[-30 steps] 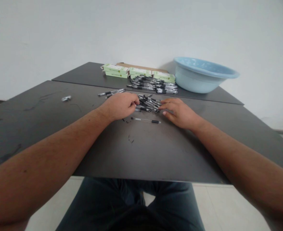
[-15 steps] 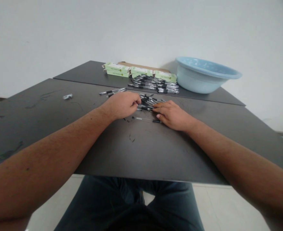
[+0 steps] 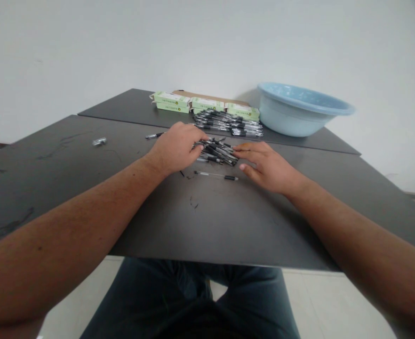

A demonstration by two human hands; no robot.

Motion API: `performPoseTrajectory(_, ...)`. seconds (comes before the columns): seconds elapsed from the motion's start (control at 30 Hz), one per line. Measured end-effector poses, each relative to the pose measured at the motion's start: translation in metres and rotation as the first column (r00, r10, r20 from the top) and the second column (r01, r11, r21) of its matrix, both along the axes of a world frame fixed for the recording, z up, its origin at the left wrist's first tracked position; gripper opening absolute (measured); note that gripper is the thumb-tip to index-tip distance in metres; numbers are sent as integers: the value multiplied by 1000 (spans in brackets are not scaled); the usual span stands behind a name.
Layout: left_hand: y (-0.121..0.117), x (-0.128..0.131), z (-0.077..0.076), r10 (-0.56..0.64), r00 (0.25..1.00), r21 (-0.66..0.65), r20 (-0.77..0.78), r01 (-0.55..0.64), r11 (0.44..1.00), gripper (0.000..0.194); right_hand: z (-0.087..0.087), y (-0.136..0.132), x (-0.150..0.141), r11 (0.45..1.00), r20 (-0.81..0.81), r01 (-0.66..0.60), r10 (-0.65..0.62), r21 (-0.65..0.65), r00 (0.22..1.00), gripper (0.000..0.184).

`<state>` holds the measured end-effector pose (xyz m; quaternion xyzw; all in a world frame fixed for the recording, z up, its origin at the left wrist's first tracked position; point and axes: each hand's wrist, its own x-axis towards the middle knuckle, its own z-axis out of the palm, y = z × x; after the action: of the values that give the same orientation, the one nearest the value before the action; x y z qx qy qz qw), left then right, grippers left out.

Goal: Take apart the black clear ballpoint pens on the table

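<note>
A loose heap of black and clear pens (image 3: 216,151) lies on the dark table between my hands. My left hand (image 3: 179,147) is at the heap's left side, fingers apart and reaching over its edge. At the right side, my right hand (image 3: 266,165) has its fingers stretched out, their tips by the pen ends and the thumb spread away. Nearer to me a single pen (image 3: 216,176) lies apart from the heap. Another pen (image 3: 154,135) sticks out to the left behind my left hand, which partly hides it.
Farther back, a larger stack of pens (image 3: 228,123) lies before several green-and-white boxes (image 3: 172,100). A light blue basin (image 3: 295,115) stands at the back right. Small clear pieces (image 3: 99,141) lie on the left of the table (image 3: 207,226).
My left hand has moved slightly up and its fingers have opened from a curl. My right hand has drawn a little to the right, uncovering the single pen's tip.
</note>
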<state>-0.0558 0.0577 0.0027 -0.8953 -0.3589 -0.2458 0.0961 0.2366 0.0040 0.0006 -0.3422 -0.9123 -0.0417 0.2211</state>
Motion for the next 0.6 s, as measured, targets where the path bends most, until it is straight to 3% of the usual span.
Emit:
performPoseTrajectory(0.23, 1, 0, 2, 7, 985, -13, -170, -9, 1000, 36, 5, -12, -4, 998, -43, -35, 37, 44, 998, 38)
performPoseTrajectory(0.43, 0, -2, 6, 133, 988, -33, -83, -136, 990, 38, -1, -9, -2, 986, -166, 169, -166, 7, 972, 25)
performPoseTrajectory(0.5, -2, -1, 6, 168, 985, -49, -37, -170, 984, 38, -4, -9, -6, 984, -105, 177, -179, -29, 978, 21)
performPoseTrajectory(0.6, -5, 1, 5, 159, 987, -63, -14, -160, 985, 39, -13, -9, -17, 995, 37, 71, -69, -73, 997, 24)
